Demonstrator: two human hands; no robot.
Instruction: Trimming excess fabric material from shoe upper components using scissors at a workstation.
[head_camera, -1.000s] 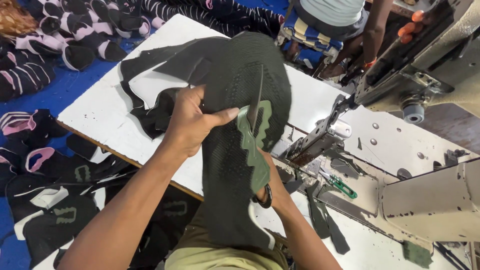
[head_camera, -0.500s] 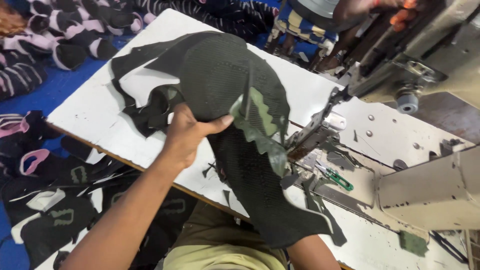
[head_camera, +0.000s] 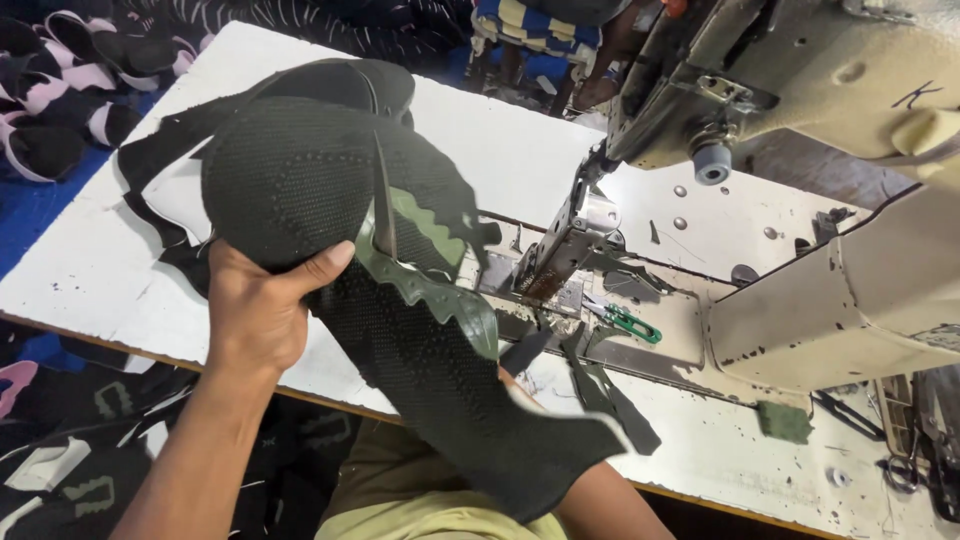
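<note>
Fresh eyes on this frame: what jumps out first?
A large dark green knit shoe upper with a lighter green wavy overlay fills the centre, lifted above the white table by the left hand, thumb across its edge. To the right stands a beige industrial sewing machine, its needle post just beside the piece. The right hand is hidden under the fabric.

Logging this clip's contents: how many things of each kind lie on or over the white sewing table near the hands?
Dark knit shoe upper, held in left hand: 1
Sewing machine: 1
Green-handled thread snips: 1
Loose dark fabric strips: 2
Green fabric scrap: 1
Total: 6
</note>
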